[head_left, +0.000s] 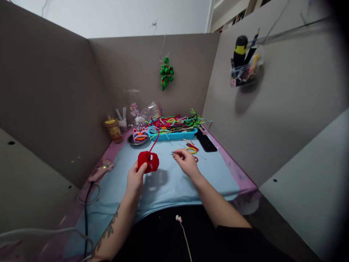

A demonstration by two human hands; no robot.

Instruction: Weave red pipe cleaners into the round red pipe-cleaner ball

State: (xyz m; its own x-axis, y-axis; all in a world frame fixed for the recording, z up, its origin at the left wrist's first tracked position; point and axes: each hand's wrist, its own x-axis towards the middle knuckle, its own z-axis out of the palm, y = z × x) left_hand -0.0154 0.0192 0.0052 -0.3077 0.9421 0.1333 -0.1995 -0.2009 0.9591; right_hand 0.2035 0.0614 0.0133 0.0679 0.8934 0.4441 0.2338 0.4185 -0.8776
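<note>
My left hand (pixel 135 177) pinches the lower edge of a flat, fuzzy red piece (pixel 153 162), thumb on its face. The piece has several small slits, and a red chenille stem (pixel 155 142) rises from its top. To the right, apart from it, my right hand (pixel 188 163) is closed on a small pointed tool (pixel 172 153). Only the thin dark tip shows, pointing left; the fingers hide the rest. Just beyond that hand lie a yellow ring-shaped handle (pixel 191 150) and part of a red ring (pixel 196 159).
A blue tray (pixel 174 136) heaped with colourful chenille stems stands at the back. Left of it, a metal bowl (pixel 133 143) holds fuzzy pieces. A black phone (pixel 207 143) lies right; a pink glue gun (pixel 102 170) with a cable lies left. Grey partitions (pixel 122 65) enclose the table.
</note>
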